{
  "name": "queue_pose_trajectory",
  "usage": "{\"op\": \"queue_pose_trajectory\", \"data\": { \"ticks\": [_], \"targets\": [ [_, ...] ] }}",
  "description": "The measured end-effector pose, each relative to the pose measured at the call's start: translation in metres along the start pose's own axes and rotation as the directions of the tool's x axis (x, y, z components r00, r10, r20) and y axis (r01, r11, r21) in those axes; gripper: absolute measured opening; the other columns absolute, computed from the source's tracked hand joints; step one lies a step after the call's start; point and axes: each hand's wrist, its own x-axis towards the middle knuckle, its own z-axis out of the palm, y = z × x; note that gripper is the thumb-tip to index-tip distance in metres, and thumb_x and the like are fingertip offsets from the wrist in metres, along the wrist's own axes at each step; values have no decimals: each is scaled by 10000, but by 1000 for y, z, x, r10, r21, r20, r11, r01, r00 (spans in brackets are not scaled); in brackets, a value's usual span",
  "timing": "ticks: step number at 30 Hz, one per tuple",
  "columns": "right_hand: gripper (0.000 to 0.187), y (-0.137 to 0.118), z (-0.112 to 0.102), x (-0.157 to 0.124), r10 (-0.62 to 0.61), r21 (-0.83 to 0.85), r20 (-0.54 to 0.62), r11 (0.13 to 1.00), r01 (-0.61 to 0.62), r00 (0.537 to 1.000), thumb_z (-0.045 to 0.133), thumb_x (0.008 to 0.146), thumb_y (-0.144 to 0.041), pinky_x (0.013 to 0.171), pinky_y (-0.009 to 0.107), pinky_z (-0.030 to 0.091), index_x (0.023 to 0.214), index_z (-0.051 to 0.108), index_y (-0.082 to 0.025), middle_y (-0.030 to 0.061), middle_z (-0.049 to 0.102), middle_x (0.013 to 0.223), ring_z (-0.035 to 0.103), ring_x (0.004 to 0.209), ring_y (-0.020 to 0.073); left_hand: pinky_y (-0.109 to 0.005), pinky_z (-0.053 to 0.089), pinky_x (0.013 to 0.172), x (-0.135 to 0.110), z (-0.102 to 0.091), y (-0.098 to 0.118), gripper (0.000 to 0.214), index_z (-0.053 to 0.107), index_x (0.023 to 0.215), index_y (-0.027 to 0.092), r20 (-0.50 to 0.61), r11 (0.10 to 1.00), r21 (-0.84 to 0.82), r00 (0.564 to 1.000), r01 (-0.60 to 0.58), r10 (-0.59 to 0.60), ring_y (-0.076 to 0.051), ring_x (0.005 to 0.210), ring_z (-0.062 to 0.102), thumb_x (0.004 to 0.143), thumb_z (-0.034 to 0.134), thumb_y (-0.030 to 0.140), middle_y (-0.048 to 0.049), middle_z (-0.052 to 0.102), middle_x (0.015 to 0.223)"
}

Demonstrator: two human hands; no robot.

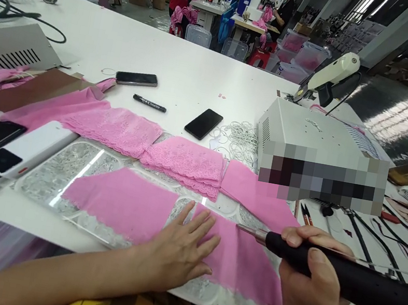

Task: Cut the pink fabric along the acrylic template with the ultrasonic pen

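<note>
Over the pink panel (243, 262) edge, spread left fingers (207, 246)

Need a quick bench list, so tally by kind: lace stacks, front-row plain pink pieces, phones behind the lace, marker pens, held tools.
Lace stacks: 2
Front-row plain pink pieces (top layer only): 2
Phones behind the lace: 2
Marker pen: 1
Held tool: 1
Total: 8

A person's left hand (181, 251) lies flat, fingers spread, on pink fabric (244, 259) atop a clear plastic panel (63, 164). The right hand (315, 272) grips a black-handled tool (362, 285), its tip at that fabric. Lace stacks (186, 161) line the panel's far side; beyond it lies a marker (149, 103).
</note>
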Motion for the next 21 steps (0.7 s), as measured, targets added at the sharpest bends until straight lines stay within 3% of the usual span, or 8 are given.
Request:
{"op": "queue_pose_trajectory", "data": {
  "ticks": [4,15,21],
  "targets": [
    [80,-3,1,1,14,-13,-10,1000,-15,1000,609,648,-222,533,347,498,718,596,-187,7,608,710,535,534,135,-587,272,1125,-4,-2,-3,542,551,1357,186,63,1000,-18,998,15,-14,-352,1350,463,987,429,563,-162,536,1419],
    [122,-2,29,-6,68,64,67,995,-72,995,607,654,-223,560,343,510,771,609,-188,-1,589,754,529,546,114,-593,214,1156,-10,0,-15,526,535,1370,215,44,997,-45,997,64,-62,-330,1376,440,996,409,561,-145,508,1451],
    [130,3,33,-10,72,58,87,995,-77,994,609,663,-227,563,343,510,787,616,-188,2,587,764,530,561,120,-620,165,1159,-11,-2,-14,534,523,1387,210,59,995,-73,996,67,-63,-341,1391,411,998,406,556,-166,477,1472]
  ]
}}
